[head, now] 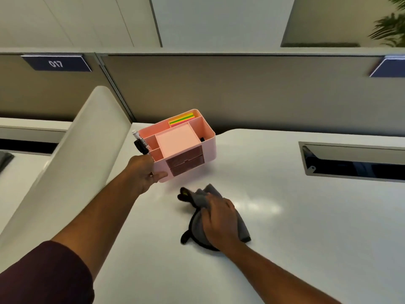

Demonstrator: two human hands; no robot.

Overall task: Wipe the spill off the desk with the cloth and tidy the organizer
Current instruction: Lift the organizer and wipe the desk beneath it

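Observation:
A pink desk organizer [208, 148] is tilted and raised off the white desk [306, 227] at its left end. My left hand [144, 172] grips its near left corner. Coloured sticky notes [182, 119] lie in its back compartment, and a black-and-white marker [140, 142] stands at its left side. Two dark drawers [185, 161] face me. My right hand [219, 220] presses down on a crumpled grey cloth [203, 193] on the desk just in front of the organizer. I cannot make out any spill on the surface.
A white curved divider [72, 156] rises along the desk's left edge. A brown partition wall [263, 95] runs behind the desk. A rectangular cable opening [350, 161] is cut into the desk at the right. A plant [390, 25] shows at the top right.

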